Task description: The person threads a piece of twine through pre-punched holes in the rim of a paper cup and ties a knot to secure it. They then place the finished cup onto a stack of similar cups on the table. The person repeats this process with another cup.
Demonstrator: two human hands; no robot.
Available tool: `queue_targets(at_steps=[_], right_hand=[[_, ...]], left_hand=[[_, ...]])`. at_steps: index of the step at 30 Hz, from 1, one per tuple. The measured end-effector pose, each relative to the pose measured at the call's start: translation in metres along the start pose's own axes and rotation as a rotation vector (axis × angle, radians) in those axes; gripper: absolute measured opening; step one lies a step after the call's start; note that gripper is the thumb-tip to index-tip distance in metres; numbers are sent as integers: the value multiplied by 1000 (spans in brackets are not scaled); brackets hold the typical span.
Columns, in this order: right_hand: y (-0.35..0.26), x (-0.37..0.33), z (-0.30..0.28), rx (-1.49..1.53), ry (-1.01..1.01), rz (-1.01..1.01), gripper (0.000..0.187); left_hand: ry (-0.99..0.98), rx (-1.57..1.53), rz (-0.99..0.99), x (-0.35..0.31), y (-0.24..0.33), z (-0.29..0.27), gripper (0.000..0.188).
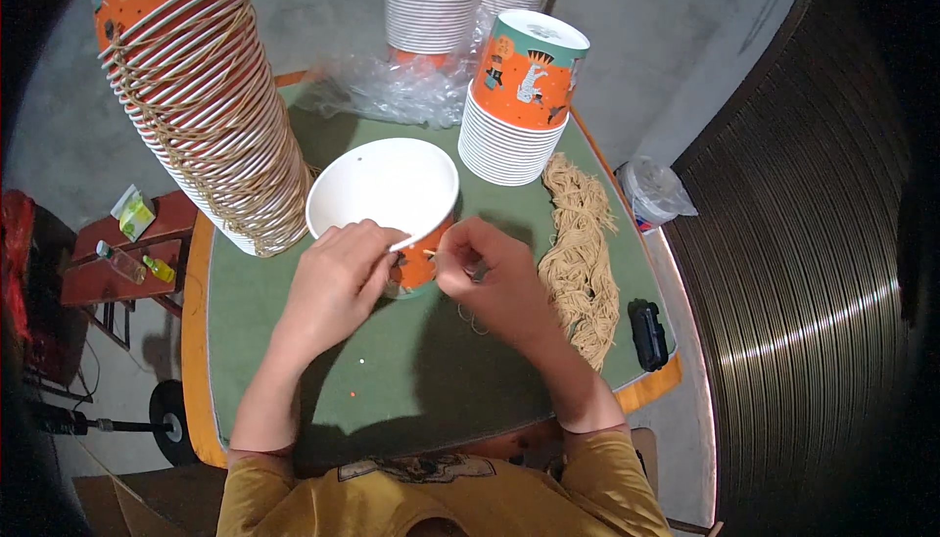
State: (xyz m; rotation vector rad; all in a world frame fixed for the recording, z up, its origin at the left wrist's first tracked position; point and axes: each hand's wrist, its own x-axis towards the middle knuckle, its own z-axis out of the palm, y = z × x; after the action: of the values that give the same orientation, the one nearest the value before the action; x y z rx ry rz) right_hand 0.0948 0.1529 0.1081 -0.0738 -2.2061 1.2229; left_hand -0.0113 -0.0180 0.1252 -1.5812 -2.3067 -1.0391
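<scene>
The scene is viewed by one wide fisheye camera, worn at the left of a head-mounted pair. It is set above and behind the grip and faced forward and steeply downward, so that the round white-lined orange paper bucket, gripped at its near rim by the bare left hand, is looked into at arm's reach. The mustard-yellow short-sleeved shirt is caught nearest, below the grip; the green cloth-covered table is seen around it. Straight edges are bent toward the dark rim.

Bucket white inside, orange-and-green outside; tabletop green.
</scene>
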Motion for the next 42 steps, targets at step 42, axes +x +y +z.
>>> queue_targets(at_steps=[42], right_hand=[[8, -3, 23, -154, -15, -100, 12]], left_hand=[[-75, -379, -243, -4, -1, 10, 12]])
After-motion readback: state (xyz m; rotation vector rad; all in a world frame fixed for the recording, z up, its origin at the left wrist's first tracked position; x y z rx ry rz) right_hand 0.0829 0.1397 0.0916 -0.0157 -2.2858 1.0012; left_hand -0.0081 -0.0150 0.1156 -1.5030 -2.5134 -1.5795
